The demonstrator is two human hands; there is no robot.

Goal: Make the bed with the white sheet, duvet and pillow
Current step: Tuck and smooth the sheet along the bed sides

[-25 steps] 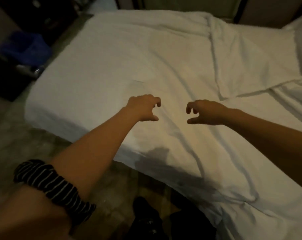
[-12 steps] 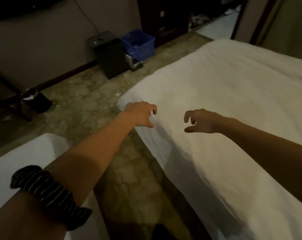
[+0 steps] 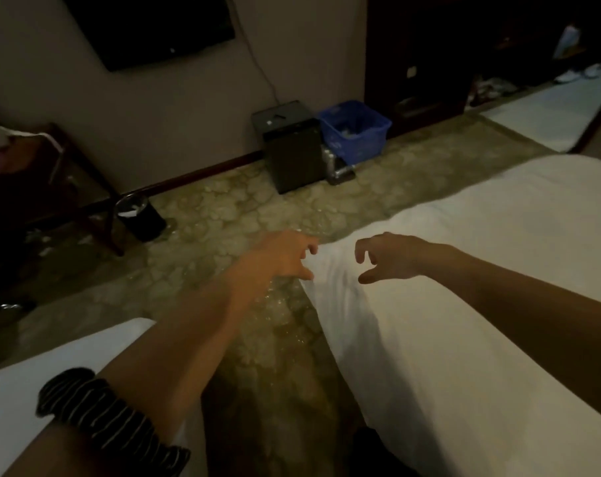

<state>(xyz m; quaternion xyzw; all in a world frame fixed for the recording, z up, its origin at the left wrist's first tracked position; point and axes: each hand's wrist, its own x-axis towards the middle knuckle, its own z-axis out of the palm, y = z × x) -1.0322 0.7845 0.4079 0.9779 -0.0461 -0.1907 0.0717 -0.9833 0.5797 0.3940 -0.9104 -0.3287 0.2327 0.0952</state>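
The white fabric sheet (image 3: 464, 304) covers the bed from 3 to 5 o'clock. Its rounded near corner lies at the centre, finely creased, and the rest lies smooth and matte. The left hand (image 3: 285, 256) hovers at that corner with its fingers (image 3: 311, 248) half curled and apart from the thumb, gripping nothing. Whether the thumb tip touches the cloth cannot be told. The right hand (image 3: 385, 258) hangs over the sheet just inside the edge, claw-shaped, with a gap between fingers and thumb.

A strip of glossy mottled stone-pattern floor (image 3: 257, 339) runs from 6 o'clock toward 12, between this bed and a second white bed (image 3: 51, 356) at 8 o'clock. It widens beyond the corner. A black boxy cabinet (image 3: 292, 149) and a blue plastic crate (image 3: 356, 130) stand against the wall near 12 to 1 o'clock, and a small round dark bin (image 3: 140, 215) stands at 10. A black striped fabric scrunchie (image 3: 103, 418) circles the left forearm.
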